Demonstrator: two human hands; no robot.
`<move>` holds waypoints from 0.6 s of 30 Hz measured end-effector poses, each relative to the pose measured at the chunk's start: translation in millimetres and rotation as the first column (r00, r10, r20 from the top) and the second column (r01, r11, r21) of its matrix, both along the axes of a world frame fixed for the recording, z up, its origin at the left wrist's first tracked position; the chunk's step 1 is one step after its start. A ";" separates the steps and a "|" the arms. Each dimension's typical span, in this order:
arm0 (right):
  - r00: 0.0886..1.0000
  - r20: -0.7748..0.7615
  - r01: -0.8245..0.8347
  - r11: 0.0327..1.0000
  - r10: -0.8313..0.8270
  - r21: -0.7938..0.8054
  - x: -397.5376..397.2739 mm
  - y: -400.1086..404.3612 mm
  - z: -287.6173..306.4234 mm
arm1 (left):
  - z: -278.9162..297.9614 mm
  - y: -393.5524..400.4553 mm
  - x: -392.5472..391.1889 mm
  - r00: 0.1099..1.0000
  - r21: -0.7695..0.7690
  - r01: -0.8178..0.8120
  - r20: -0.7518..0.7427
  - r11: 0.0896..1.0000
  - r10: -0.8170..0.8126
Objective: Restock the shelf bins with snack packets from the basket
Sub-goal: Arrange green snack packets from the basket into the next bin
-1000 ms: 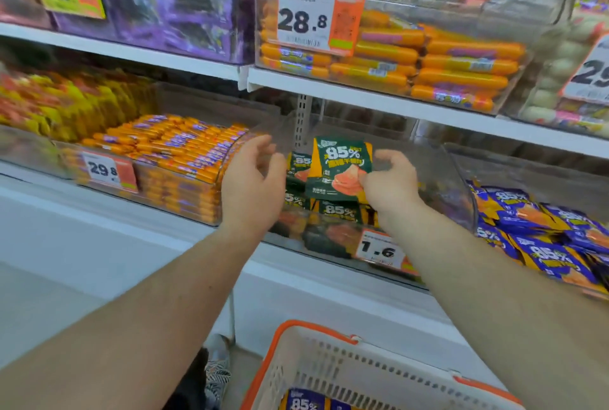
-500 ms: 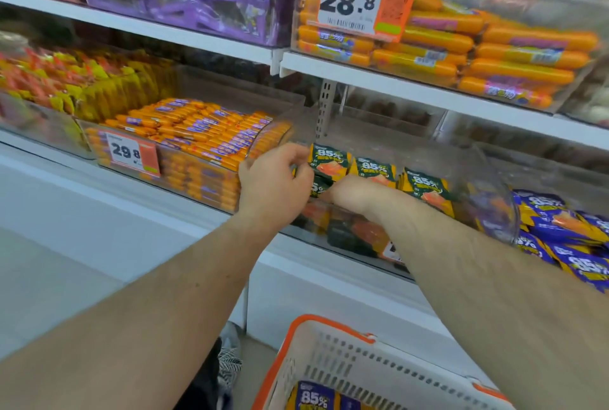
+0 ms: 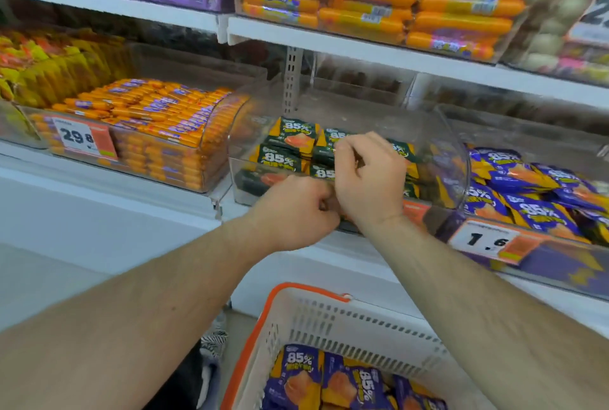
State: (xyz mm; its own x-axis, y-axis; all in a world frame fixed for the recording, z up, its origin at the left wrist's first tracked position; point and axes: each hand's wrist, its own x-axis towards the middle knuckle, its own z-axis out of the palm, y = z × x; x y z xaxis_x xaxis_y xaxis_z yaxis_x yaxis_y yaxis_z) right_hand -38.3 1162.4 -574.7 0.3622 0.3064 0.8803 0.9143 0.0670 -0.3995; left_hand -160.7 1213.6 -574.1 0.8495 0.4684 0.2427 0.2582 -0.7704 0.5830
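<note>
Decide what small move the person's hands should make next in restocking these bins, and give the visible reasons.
Probably draw both hands back and reach down for purple packets in the basket. The left hand and right hand sit curled at the clear bin, where green packets already stand in rows; whether either hand holds one is unclear.

White shop shelving point(image 3: 379, 50), slotted metal upright point(image 3: 291, 80) — pale floor point(image 3: 39, 281); even light
</note>
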 end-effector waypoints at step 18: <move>0.761 -0.493 -0.586 -0.119 -0.421 -0.802 -18.2 -159.4 -300.4 | -101.8 -56.6 40.1 0.325 -0.088 0.458 -0.909 0.885 -0.259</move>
